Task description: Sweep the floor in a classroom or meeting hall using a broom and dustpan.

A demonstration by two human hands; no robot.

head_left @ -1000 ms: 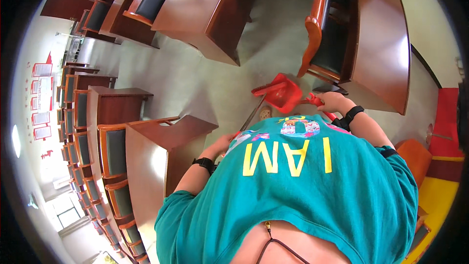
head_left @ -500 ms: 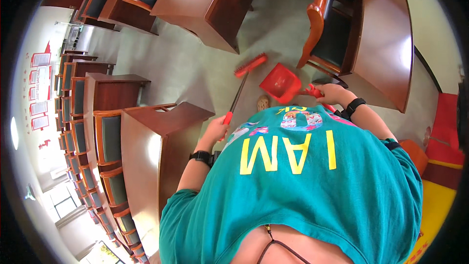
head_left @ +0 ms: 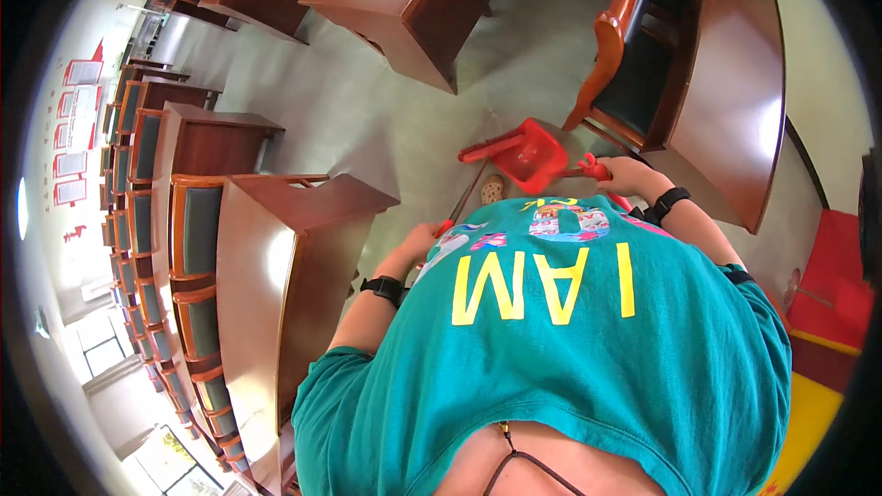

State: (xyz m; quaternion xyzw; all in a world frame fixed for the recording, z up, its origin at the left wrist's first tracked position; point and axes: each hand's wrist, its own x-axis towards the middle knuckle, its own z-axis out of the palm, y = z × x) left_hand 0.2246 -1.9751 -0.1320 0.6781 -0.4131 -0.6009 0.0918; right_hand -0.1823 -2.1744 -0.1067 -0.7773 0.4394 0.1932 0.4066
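Note:
My left hand [head_left: 420,243] is closed round the red-gripped handle of a broom. The broom's red head [head_left: 491,146] lies at the left edge of a red dustpan [head_left: 531,158], its bristle end partly overlapping the pan's open mouth. My right hand [head_left: 627,177] grips the dustpan's red handle, which shows beside my shirt. The dustpan sits low at the floor, mouth turned to the left and away from me. Any sweepings inside it are too small to make out. Below the pan shows a tan clog [head_left: 493,188] on a foot.
A dark wooden desk [head_left: 424,18] stands ahead. A wooden chair with a black seat [head_left: 634,83] and another desk [head_left: 735,83] are at the right. Close on my left is a brown desk [head_left: 317,220], with rows of chairs [head_left: 196,230] behind. Grey floor [head_left: 358,101] runs between them.
The broom head has moved right and nearer, from beside the dustpan to its mouth. My left hand has shifted slightly right and nearer my body. The dustpan stays almost where it was.

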